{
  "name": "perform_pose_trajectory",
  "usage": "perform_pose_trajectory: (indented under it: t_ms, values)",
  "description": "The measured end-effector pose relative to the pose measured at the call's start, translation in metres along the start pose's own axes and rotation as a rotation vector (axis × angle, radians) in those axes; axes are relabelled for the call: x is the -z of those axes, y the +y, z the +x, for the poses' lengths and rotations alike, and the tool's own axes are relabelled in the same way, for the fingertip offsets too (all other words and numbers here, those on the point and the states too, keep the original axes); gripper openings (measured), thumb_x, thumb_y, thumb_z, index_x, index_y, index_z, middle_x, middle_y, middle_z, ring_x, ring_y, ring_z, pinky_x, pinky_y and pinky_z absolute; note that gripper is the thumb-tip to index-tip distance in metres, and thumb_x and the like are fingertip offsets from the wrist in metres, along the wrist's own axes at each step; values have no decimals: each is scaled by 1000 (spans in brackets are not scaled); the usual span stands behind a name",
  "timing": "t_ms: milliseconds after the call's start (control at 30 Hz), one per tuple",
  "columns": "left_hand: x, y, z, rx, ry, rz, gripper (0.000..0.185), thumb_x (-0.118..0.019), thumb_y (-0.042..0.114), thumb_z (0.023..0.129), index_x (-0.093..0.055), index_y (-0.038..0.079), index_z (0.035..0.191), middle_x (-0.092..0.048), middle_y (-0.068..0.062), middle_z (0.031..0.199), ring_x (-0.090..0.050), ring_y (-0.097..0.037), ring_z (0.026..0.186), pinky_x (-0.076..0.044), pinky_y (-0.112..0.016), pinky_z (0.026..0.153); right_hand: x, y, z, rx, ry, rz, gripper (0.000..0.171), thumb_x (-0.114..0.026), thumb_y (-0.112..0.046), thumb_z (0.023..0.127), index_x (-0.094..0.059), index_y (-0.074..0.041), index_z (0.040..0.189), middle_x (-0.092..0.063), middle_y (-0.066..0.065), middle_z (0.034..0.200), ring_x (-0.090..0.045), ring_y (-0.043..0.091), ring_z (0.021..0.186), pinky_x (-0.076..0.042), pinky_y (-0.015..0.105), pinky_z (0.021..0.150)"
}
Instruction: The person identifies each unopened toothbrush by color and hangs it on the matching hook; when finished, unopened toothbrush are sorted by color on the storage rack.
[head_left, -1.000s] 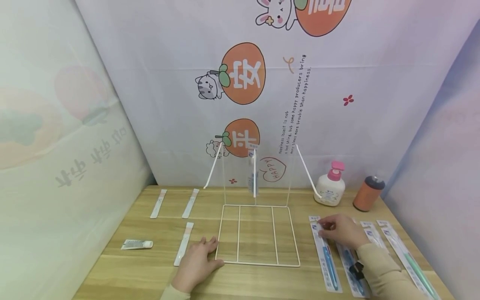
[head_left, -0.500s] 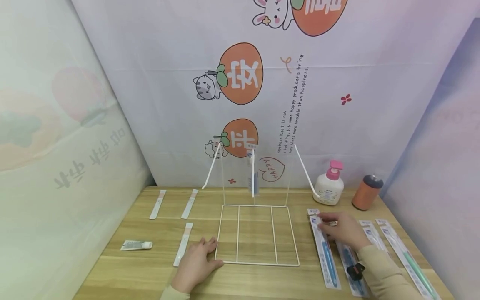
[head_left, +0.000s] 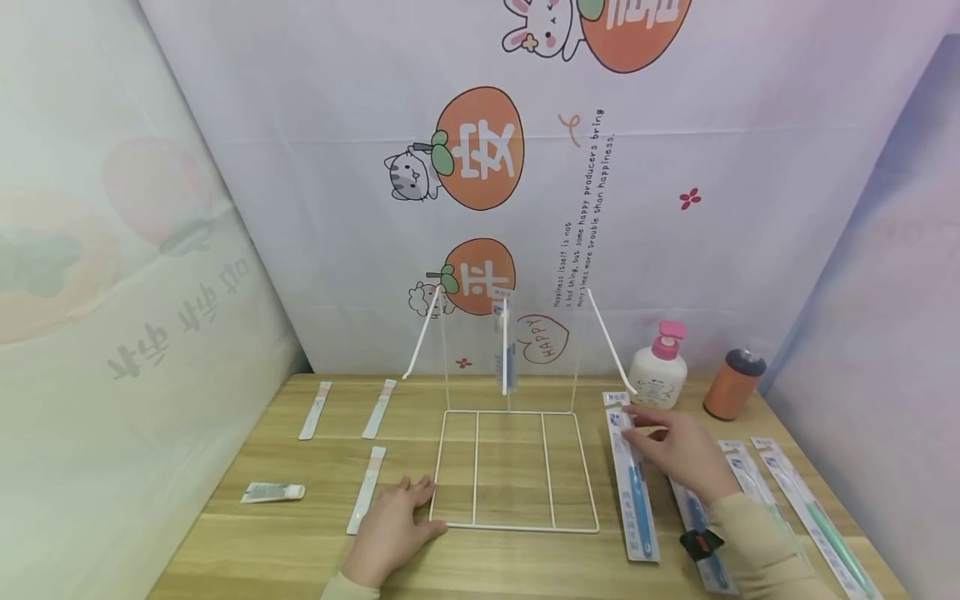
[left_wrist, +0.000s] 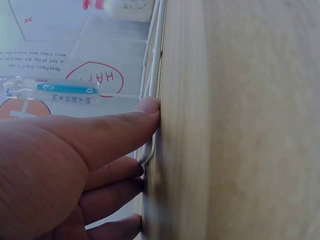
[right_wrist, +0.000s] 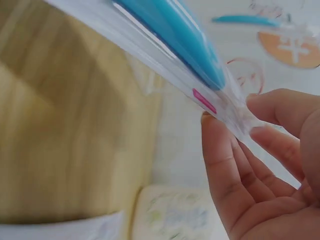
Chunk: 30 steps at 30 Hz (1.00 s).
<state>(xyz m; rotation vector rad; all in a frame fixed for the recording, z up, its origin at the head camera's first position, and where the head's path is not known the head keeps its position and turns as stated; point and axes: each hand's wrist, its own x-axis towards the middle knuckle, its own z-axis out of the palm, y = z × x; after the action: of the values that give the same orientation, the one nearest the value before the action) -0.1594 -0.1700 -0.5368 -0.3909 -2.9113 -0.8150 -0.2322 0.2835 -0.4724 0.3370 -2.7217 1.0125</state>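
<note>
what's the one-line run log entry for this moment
right hand: pinches top of blue toothbrush pack | left hand: rests on table, thumb at white wire rack corner | one pack hangs on rack

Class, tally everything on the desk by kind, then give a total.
Packaged toothbrushes: 5, one hanging on the rack
Slim pink-and-white packets: 3
Toothpaste tube: 1
Pump bottle: 1
Orange canister: 1
Wire rack: 1
Total: 12

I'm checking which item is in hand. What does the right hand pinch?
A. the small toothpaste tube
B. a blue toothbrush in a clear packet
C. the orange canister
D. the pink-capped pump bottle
B: the right hand pinches the top end of the blue toothbrush in a clear packet, lifted off the wooden table.
</note>
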Motion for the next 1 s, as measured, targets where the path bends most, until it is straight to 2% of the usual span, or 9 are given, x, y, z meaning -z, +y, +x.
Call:
perform_pose_trajectory:
  t_ms: [100,200,333,567,767,900,1000]
  values:
    - [0,0,0,2,-1,-3,64,-94,39,80,-76,3,131,-69,-16,141,-60,-59,128,-52,-77,93,-1,-19,1,62,66,30,41,-86,-23,95,-76,-10,134,-81,14,113,-78,21,85,-59,30,65]
    - [-2,-1,0,7,-7,-4,65,-93,40,81,-76,3,132,-68,-15,142,-60,-60,129,-52,-77,93,-5,-37,1,129,131,75,40,-88,-15,92,-78,-9,131,-81,14,110,-75,15,77,-56,25,58]
    - [-4,-4,-1,10,-12,0,66,-93,42,82,-76,3,132,-68,-14,143,-59,-60,128,-53,-77,91,-10,-66,0,197,185,139,40,-89,-9,90,-79,-11,129,-81,12,110,-74,10,75,-57,23,56]
    - [-3,-4,-2,0,-5,2,65,-93,41,82,-76,3,132,-69,-14,142,-60,-59,128,-54,-76,92,-18,-119,-2,442,306,291,45,-90,4,84,-79,-9,126,-82,8,105,-76,12,72,-61,20,61]
    - [-3,-3,-1,2,-11,1,65,-92,42,83,-76,3,132,-69,-14,142,-60,-59,128,-54,-74,94,-16,-157,-15,490,321,388,48,-89,7,83,-79,-8,127,-80,8,111,-77,12,76,-62,23,62]
    - [-2,-2,-1,5,-15,6,65,-92,43,83,-76,3,132,-69,-13,142,-60,-59,129,-53,-74,95,-12,-173,-27,491,284,449,47,-89,6,85,-78,-9,129,-79,6,113,-78,13,79,-63,25,62]
    - [0,-1,0,3,-11,11,64,-92,42,83,-76,3,132,-69,-14,141,-60,-58,129,-53,-74,97,-12,-182,-33,528,287,478,48,-89,7,84,-78,-8,128,-78,6,112,-77,12,78,-63,26,62]
